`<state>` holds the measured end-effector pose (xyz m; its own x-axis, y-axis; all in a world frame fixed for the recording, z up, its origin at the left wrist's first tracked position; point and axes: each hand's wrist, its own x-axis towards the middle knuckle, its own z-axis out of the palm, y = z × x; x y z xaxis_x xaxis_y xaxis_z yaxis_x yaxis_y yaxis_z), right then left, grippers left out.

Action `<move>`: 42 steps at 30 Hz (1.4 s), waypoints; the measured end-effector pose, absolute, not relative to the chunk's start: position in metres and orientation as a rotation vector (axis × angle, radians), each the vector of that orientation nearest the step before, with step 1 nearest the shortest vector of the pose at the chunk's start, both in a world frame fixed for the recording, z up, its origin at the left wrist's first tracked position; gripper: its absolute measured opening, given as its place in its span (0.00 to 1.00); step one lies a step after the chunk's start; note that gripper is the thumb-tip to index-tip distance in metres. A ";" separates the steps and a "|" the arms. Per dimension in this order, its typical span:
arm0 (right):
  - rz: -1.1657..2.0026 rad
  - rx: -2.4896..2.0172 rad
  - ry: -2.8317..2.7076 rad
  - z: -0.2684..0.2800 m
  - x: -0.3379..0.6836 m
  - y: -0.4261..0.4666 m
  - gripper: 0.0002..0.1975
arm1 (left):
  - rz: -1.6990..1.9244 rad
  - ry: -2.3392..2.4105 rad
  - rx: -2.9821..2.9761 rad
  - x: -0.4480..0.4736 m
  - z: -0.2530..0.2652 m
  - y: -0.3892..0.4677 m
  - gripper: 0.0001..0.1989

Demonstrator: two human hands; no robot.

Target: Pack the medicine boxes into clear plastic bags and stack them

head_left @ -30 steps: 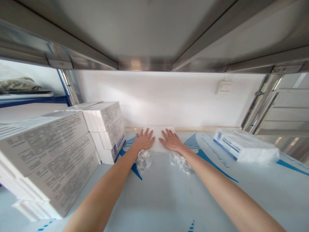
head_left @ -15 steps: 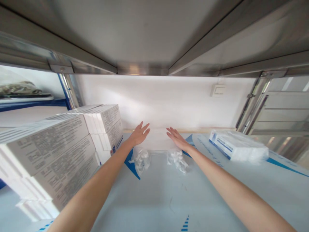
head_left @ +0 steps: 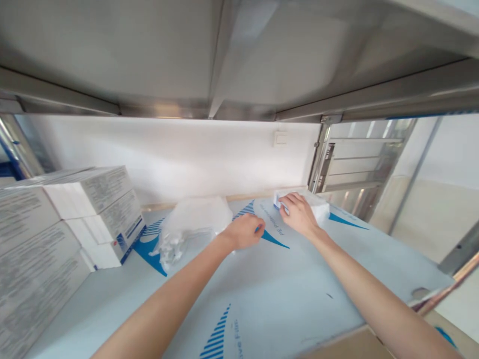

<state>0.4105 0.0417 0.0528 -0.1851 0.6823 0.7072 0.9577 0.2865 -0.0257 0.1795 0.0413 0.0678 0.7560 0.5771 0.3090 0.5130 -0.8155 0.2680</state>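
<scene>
My right hand reaches over the front of a plastic-wrapped white box at the back right of the shelf. Its fingers are bent and apart from the thumb; I cannot tell if they touch the box. My left hand hovers over the shelf to the left of it. Its fingers curl loosely toward the thumb, with nothing seen in them. Left of that hand lies a white bundle in clear plastic, its bag end crumpled, partly behind my wrist.
Stacked white printed boxes stand on the left. The shelf surface is covered in pale film with blue print. A metal shelf hangs low overhead. A white wall with a switch is behind, a metal post at right.
The view has turned to the right. Both hands have left the plastic-covered white bundle and moved right, the right hand to the wrapped box. The left fingers, spread before, are now curled.
</scene>
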 end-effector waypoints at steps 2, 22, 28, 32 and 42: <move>-0.654 -1.519 -1.939 0.052 0.433 0.036 0.16 | 0.538 0.885 2.792 0.199 0.056 0.040 0.15; -0.651 -1.705 -1.915 0.024 0.438 0.033 0.26 | 0.905 1.067 2.645 0.241 0.033 0.045 0.19; -0.638 -1.243 -1.931 0.046 0.416 0.016 0.22 | 1.165 0.878 2.692 0.167 0.063 0.019 0.20; -0.350 -0.910 -1.979 0.076 0.374 0.002 0.24 | 1.443 0.939 2.768 0.104 0.080 0.009 0.25; 0.629 -0.517 -2.200 0.078 0.293 0.003 0.31 | 1.217 0.888 2.534 0.006 0.072 -0.012 0.30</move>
